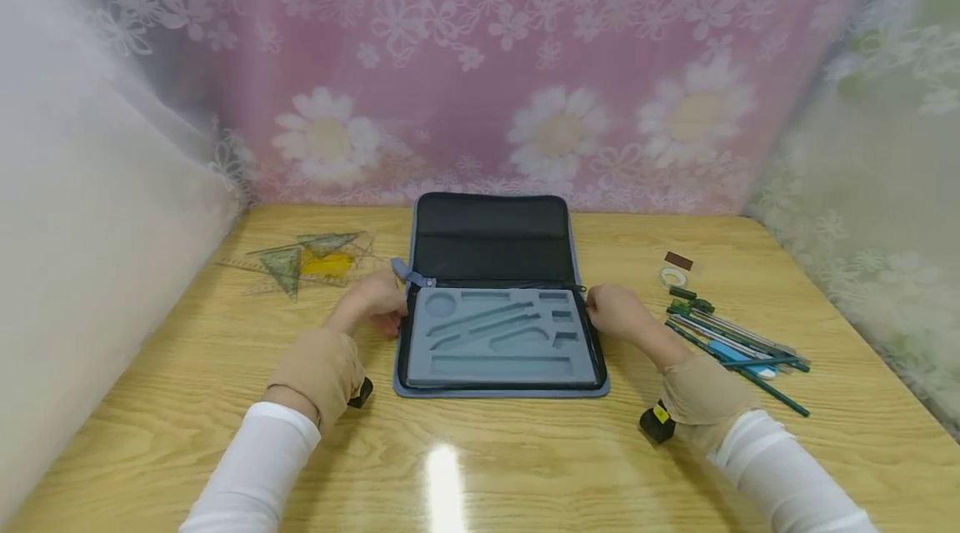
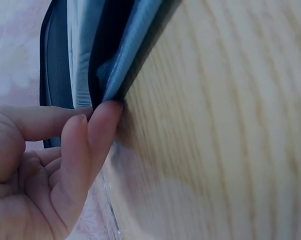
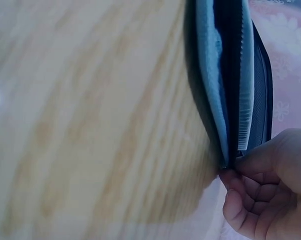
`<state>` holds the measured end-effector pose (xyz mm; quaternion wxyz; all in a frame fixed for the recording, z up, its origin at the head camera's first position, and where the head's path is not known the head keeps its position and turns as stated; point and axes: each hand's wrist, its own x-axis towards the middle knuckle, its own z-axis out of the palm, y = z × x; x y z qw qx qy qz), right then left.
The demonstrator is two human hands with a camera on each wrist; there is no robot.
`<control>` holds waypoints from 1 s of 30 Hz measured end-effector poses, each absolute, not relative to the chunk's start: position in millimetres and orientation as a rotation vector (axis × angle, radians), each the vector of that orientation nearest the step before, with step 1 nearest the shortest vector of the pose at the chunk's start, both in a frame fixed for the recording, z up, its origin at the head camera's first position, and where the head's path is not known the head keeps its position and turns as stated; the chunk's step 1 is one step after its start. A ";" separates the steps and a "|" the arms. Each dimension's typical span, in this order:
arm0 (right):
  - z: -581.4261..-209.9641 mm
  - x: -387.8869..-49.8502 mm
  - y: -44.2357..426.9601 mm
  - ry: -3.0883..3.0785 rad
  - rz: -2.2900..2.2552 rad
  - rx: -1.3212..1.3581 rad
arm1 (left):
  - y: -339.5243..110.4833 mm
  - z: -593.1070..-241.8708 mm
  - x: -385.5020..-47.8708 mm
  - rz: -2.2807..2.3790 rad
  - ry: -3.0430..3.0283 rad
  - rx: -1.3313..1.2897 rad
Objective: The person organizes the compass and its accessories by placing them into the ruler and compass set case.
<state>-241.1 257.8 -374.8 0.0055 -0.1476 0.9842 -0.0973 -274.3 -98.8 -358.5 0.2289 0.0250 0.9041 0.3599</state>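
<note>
The case (image 1: 501,392) lies open on the middle of the table (image 1: 540,475), with its black lid (image 1: 491,254) at the far side, toward the pink cloth (image 1: 450,58). A gray tray (image 1: 412,354) with lots of shaped holes sits in the near half. The person's left hand (image 1: 372,302) pinches the case's left edge between thumb and finger, near a little blue strap (image 1: 403,269). The right hand (image 1: 621,315) pinches the right edge, with thumb and finger together on it. Over on the left I see a green triangle (image 1: 282,268) and a yellow piece (image 1: 326,266), overlapping some see-through rulers. On the right, pencils (image 1: 780,397) lie in a messy bunch with a blue thing (image 1: 738,353), and a brown strip (image 1: 678,261) lies farther back.
</note>
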 end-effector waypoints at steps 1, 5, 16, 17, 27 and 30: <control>-375.2 -241.4 256.8 3.077 -0.303 -0.468 | -99.7 -359.3 -273.6 1.000 2.468 0.057; -374.0 -242.1 255.3 3.058 -0.305 -0.511 | -105.4 -362.7 -270.5 1.010 2.428 0.078; -371.5 -237.9 264.3 2.947 -0.384 -0.550 | -115.5 -370.6 -267.5 1.048 2.371 0.094; -370.0 -236.4 267.2 2.935 -0.404 -0.535 | -116.0 -371.5 -267.5 1.065 2.362 0.085; -344.7 -201.5 332.5 2.997 -0.482 -0.511 | -126.9 -376.9 -268.1 1.138 2.275 0.048; -339.4 -189.7 358.3 2.990 -0.437 -0.482 | -126.2 -373.7 -268.5 1.108 2.281 0.055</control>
